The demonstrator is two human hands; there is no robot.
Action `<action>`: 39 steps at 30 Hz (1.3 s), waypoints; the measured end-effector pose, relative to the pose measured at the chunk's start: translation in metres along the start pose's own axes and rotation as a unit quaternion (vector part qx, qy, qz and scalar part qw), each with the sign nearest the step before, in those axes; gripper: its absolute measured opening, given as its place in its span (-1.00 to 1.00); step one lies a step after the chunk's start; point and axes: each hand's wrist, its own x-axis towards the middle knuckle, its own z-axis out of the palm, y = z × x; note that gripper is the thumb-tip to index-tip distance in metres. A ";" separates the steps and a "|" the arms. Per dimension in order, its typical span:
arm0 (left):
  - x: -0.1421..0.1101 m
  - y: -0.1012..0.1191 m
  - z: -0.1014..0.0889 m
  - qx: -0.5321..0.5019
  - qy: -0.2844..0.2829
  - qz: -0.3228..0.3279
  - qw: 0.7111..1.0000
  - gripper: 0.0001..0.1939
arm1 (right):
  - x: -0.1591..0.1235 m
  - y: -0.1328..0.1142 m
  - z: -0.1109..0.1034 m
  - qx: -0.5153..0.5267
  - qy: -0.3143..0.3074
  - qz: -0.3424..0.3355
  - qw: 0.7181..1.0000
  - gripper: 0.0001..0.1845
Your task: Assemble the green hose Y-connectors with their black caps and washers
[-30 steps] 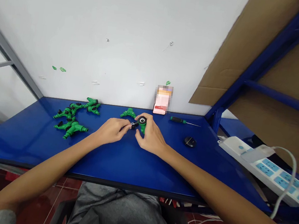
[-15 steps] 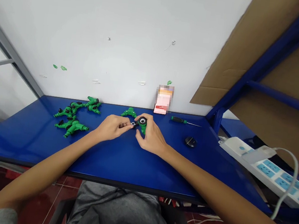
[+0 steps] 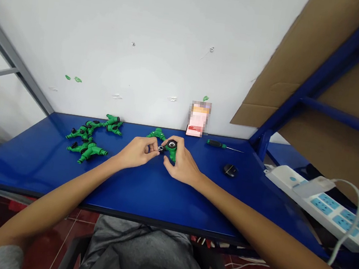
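Note:
My right hand [image 3: 184,165] is closed around a green Y-shaped hose splitter [image 3: 172,153], whose round black end with a pale ring inside faces up toward me. Fingers of my left hand [image 3: 138,152] pinch a small black-and-white part [image 3: 161,149] right at the splitter's left side. Whether that part is joined to the splitter I cannot tell. Just behind both hands, another green splitter [image 3: 157,133] lies on the blue table [image 3: 158,193], partly covered by the fingers.
Several green splitters with black valves [image 3: 90,151] lie in a group at the left. To the right are a screwdriver [image 3: 216,143] and a black computer mouse [image 3: 230,170]. A blurred phone-like object [image 3: 195,130] leans on the wall. A white power strip [image 3: 305,186] runs along the right.
The left fingers have shifted slightly and the small part between them has turned. The right hand still holds the splitter in nearly the same place. The whole view has moved a little.

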 end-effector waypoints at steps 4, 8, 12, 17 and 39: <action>0.000 -0.003 -0.001 0.028 -0.007 0.007 1.000 -0.73 | 0.000 0.000 0.001 0.007 0.000 0.007 1.000 -0.42; 0.000 -0.005 0.000 0.118 -0.006 0.027 0.993 -0.68 | 0.001 0.000 0.001 0.012 0.000 0.003 1.000 -0.44; -0.001 -0.005 0.002 0.136 -0.013 0.044 0.990 -0.73 | 0.001 0.001 0.002 0.018 -0.006 0.007 1.000 -0.44; -0.001 -0.006 0.004 0.109 0.011 0.048 0.993 -0.97 | 0.000 0.004 0.006 0.024 -0.008 0.008 1.000 -0.42; -0.002 -0.005 0.006 0.108 0.013 0.033 0.994 -0.99 | 0.000 0.007 0.008 0.011 -0.007 0.019 1.000 -0.45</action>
